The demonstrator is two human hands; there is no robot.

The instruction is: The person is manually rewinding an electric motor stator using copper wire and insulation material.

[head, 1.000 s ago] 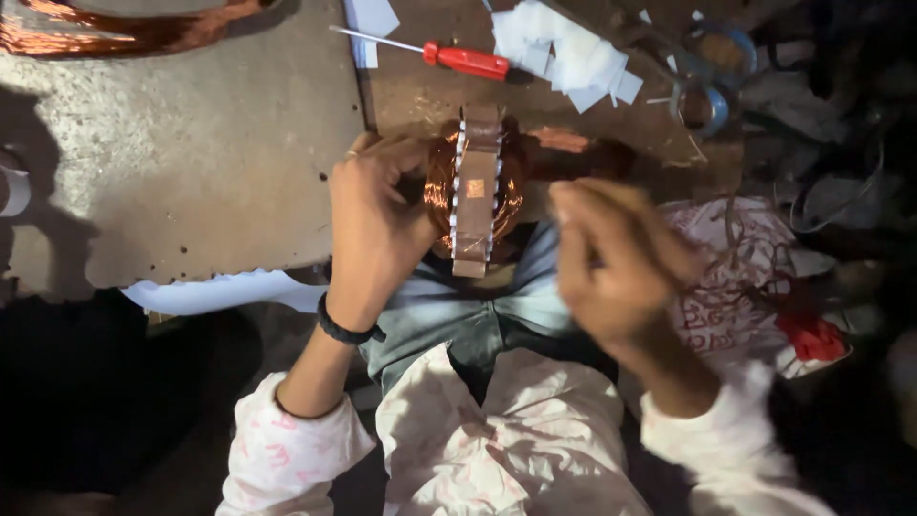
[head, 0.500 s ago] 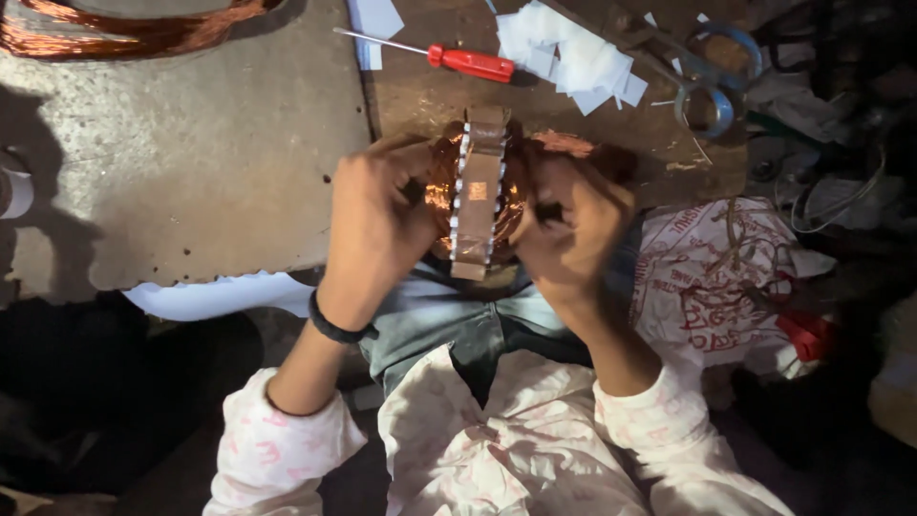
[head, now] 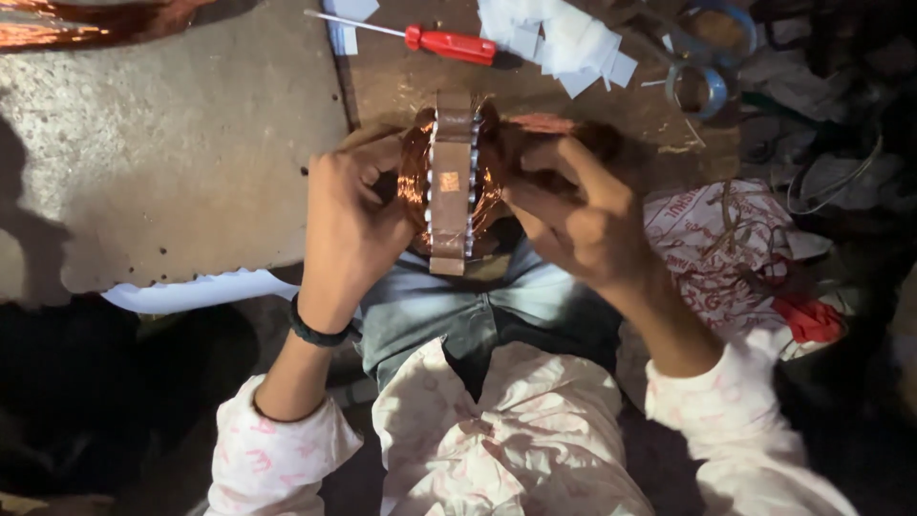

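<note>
Since a second ago my right hand has come in from the side and now clasps the right flank of the copper-wound stator, matching my left hand on the other flank. Both grips are curled and pressed against the copper winding, fingers wrapped round it, so I hold the stator between my two hands. It sits upright at the near edge of the brown desk, just above my lap, its grey metal core facing me with a small pale square label in the middle.

Behind it, near the far edge, lies a red-handled screwdriver, and just beside that a heap of white paper slips. Blue-handled scissors rest towards the far right corner. To the left a grey slab carries a loop of copper wire at its far edge. On my right lies a white bag with red print, with tangled wires on it.
</note>
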